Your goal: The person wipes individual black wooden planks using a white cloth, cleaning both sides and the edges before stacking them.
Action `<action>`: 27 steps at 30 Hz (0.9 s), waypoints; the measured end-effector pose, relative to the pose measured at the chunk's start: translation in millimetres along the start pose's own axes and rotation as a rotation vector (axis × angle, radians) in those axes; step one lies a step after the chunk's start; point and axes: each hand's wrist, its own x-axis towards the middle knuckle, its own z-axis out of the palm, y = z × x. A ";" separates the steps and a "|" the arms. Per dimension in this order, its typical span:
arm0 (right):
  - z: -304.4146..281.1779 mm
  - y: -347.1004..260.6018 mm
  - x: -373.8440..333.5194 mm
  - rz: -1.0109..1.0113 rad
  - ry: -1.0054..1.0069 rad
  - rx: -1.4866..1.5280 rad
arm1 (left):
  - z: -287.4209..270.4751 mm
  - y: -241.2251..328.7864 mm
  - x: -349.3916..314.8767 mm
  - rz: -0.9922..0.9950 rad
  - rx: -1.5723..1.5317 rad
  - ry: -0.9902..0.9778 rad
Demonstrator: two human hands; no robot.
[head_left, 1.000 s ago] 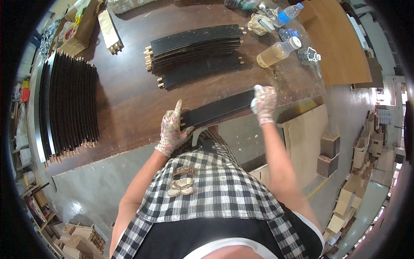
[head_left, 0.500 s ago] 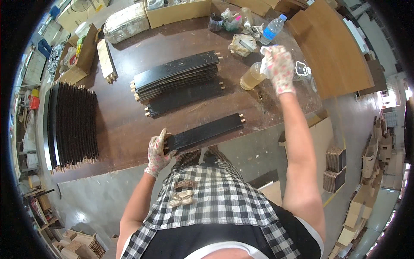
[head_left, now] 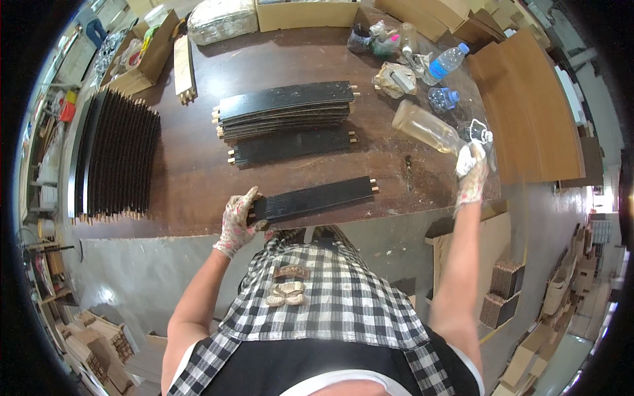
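Note:
At the table's front edge, my left hand (head_left: 239,218), in a patterned glove, grips the left end of a black wooden slat (head_left: 317,200) with pale pegs. My right hand (head_left: 471,177), gloved too, is closed on a white cloth (head_left: 469,158) at the neck of a clear bottle (head_left: 426,125) of pale yellowish liquid. The bottle is tipped steeply, its base up and left, its neck at the cloth; its mouth is hidden. Farther back, several like slats lie in a stack (head_left: 284,109), with one separate slat (head_left: 294,148) in front.
Many black slats stand in a row (head_left: 115,158) at the left. A pale slat bundle (head_left: 185,69) and an open carton (head_left: 139,66) lie behind. Around the right corner are a small blue-capped bottle (head_left: 442,99), a taller water bottle (head_left: 447,64), a wire-clasp container (head_left: 475,131) and crumpled paper (head_left: 394,80).
My right hand has moved nearer and to the right with the cloth. The bottle, more upright before, is now tipped over toward that hand. My left hand stays on the slat.

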 end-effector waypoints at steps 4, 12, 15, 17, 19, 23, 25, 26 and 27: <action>36.5 41.9 -57.4 0.086 0.212 0.423 | -6.6 -2.3 -1.7 -0.029 -0.003 0.007; 92.0 -43.7 -54.5 -0.385 0.044 -0.499 | -6.2 -8.2 -6.9 -0.095 -0.029 -0.034; 123.2 -37.3 -35.6 -1.032 -0.108 -1.390 | -5.6 -1.3 -2.1 -0.120 -0.034 -0.035; 135.7 -19.7 -32.9 -1.024 -0.132 -1.445 | -5.9 1.3 0.7 -0.118 -0.061 -0.028; 142.0 -18.3 -23.0 -1.064 -0.190 -1.539 | -6.7 3.9 -4.2 -0.173 -0.095 -0.016; 129.7 -37.7 -18.9 -0.956 -0.213 -1.291 | -4.2 2.7 -7.8 -0.151 -0.137 0.013; 156.9 -51.4 -69.2 -1.036 -0.025 -1.476 | -3.3 3.6 -7.2 -0.162 -0.121 0.035; 160.7 -38.0 -91.1 -0.764 -0.111 -1.219 | -2.1 3.6 -7.7 -0.129 -0.129 0.043; 165.3 -21.7 -111.4 -0.496 -0.178 -0.960 | 0.1 3.7 -9.5 -0.134 -0.134 0.039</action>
